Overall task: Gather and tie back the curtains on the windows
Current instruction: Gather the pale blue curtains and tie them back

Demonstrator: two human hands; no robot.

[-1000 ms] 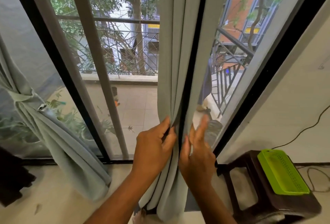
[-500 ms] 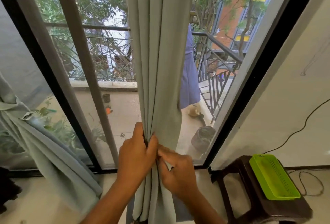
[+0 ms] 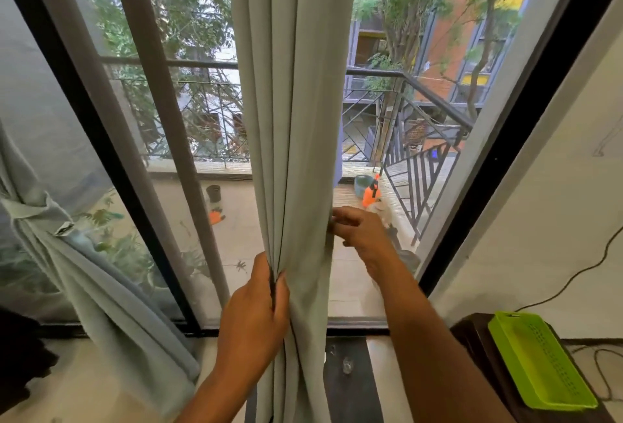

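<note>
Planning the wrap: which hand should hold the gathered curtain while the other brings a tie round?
Left, probably. The left hand already grips the bunched folds of the curtain low down, while the right hand only pinches its right edge higher up, so it is easier to free.

Your left hand [image 3: 254, 308] grips the gathered curtain [image 3: 293, 119] at its left folds, and your right hand [image 3: 359, 228] pinches its right edge higher up. Right of the curtain there is open air up to the slanting black window frame [image 3: 499, 159], with the glass close behind, so reach there is shallow. Left of the curtain a grey upright bar [image 3: 168, 139] stands in the way, with another gap beyond it, then the tied-back curtain [image 3: 101, 291]. Low at your right, a dark stool [image 3: 478, 341] carrying a green basket [image 3: 539, 358] blocks the floor corner, and a cable [image 3: 573, 277] hangs on the wall above it.
</note>
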